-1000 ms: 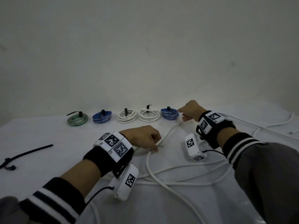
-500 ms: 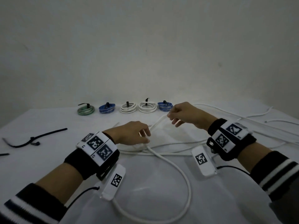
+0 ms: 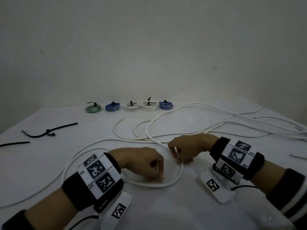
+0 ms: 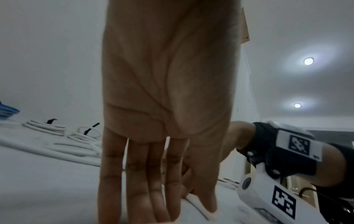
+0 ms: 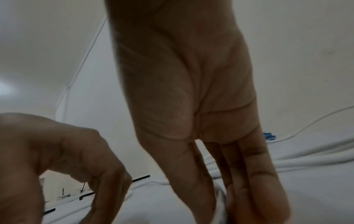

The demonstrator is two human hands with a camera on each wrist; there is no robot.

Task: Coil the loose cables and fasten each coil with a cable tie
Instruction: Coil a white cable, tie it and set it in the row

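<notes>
White cable [image 3: 172,180], loose: long run lying on the counter [image 3: 166,209], its near part bent into one round loop between the two hands; the rest trails off from that loop toward the far right, where several strands overlap and pass out of frame.

Left hand [image 3: 141,163]: at the loop's near-left arc, fingers pointing down onto the counter. Its grip is a thumb-and-forefinger pinch on the cable; the wrist view shows a white length [image 4: 193,201] under the thumb, though blur hides the exact contact.

Right hand [image 3: 186,150]: at the loop's far-right arc, fingers curled down over the cable. Fingertips are dark and smeared in its wrist view [image 5: 249,181]; grip reads as closed on the cable.

Finished coils, five, each tied with a dark strap, in a row beyond the loop by the wall: green coil [image 3: 93,108], blue coil [image 3: 113,107], white coil [image 3: 132,106], second white coil [image 3: 149,105], second blue coil [image 3: 165,105].

Black cable ties [image 3: 49,131], loose, far left of the loop; one more [image 3: 15,144] cut by the left edge.

Surface: counter under wrinkled white cloth. Room: plain pale wall [image 3: 149,47], dim light; two ceiling lamps [image 4: 308,61] in the left wrist view.
</notes>
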